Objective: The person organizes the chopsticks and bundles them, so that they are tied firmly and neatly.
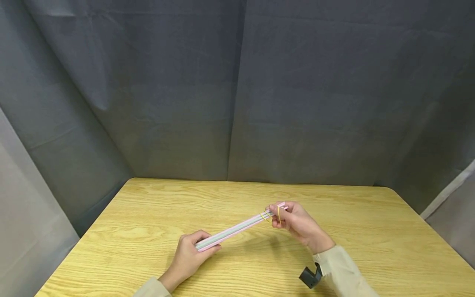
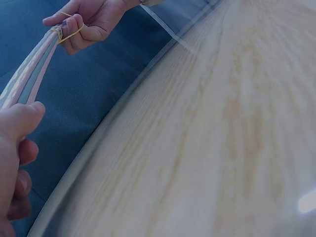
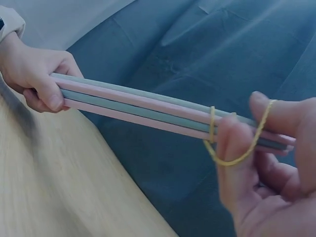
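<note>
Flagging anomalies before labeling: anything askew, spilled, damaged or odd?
Nothing looks spilled or damaged. Only the band is slightly odd: it wraps the sticks, but a loop stands off them across the right fingers instead of lying flat.

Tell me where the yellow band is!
In the right wrist view, the band is right of centre, wrapped round the sticks and stretched across the right hand.

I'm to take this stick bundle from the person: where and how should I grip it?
I'd pinch the stick bundle across its bare middle, coming from above. It is long, straight and slim, nothing covers it there, the left hand holds one end, and the right hand and yellow band crowd the other.
</note>
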Demonstrator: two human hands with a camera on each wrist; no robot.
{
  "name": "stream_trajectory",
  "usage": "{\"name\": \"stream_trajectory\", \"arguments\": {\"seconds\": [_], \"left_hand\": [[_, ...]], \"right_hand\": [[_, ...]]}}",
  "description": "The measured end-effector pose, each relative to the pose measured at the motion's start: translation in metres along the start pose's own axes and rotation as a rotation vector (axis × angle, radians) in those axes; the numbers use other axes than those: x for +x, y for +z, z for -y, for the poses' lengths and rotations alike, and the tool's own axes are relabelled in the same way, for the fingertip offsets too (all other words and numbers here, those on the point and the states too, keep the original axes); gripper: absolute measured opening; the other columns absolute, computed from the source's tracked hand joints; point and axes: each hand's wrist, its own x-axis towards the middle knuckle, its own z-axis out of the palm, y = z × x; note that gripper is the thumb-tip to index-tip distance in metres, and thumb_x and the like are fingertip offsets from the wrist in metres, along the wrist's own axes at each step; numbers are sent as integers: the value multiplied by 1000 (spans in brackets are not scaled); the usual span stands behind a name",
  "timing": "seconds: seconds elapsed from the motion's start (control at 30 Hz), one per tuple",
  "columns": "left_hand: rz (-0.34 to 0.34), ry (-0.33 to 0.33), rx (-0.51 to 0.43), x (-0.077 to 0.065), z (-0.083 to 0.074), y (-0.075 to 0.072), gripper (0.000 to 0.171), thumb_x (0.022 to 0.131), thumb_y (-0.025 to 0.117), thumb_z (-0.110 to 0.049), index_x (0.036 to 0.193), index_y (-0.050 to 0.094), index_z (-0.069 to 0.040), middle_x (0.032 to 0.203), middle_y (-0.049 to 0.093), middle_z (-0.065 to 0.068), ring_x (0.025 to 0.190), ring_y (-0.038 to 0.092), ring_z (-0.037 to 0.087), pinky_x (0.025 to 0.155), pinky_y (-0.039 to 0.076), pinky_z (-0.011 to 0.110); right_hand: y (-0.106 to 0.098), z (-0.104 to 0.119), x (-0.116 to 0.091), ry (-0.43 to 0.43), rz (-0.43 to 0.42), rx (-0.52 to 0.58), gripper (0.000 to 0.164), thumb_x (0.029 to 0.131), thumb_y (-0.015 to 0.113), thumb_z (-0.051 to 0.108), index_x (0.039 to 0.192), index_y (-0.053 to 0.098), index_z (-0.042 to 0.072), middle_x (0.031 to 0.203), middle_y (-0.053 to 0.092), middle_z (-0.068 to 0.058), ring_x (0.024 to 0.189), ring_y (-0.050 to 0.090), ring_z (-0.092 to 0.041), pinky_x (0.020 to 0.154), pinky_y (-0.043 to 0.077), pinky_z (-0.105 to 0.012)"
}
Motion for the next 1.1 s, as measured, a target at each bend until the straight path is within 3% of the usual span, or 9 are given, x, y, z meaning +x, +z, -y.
{"name": "stream_trajectory", "arguments": {"seconds": [0.2,0.37,0.57,0.7,1.1], "left_hand": [[27,-34,13,-1,18,3,21,67,83,2,79,67,-5,69,69,6,57,46,-5,49,43,20],[64,-59,6,-2,30,4,20,70,83,-2,81,67,-5,70,69,6,56,46,-4,49,43,20],[88,-91,-18,-2,32,3,20,70,84,-12,82,68,-9,73,69,2,56,46,-2,50,43,19],[87,-108,-21,-1,33,3,20,70,84,-11,82,68,-8,72,69,3,56,46,-2,49,43,19],[99,-141,-68,-1,28,1,21,71,84,-15,83,69,-9,75,70,3,58,50,0,53,46,19]], "right_hand": [[-5,3,0,-23,60,-204,15,98,55,11,88,65,10,77,60,7,67,60,-3,66,50,-18],[-7,7,-1,3,82,-283,13,97,56,12,90,63,5,79,62,4,70,60,-5,69,50,-22],[-7,10,-2,13,85,-317,18,97,56,10,92,59,-7,85,62,-4,75,62,-7,73,54,-24],[-7,11,-2,2,65,-383,26,96,58,9,99,54,-16,86,62,-2,77,61,-7,75,53,-24],[-6,12,-3,-31,17,-519,21,93,61,7,102,57,-11,85,56,1,71,51,-7,66,44,-23]]}}
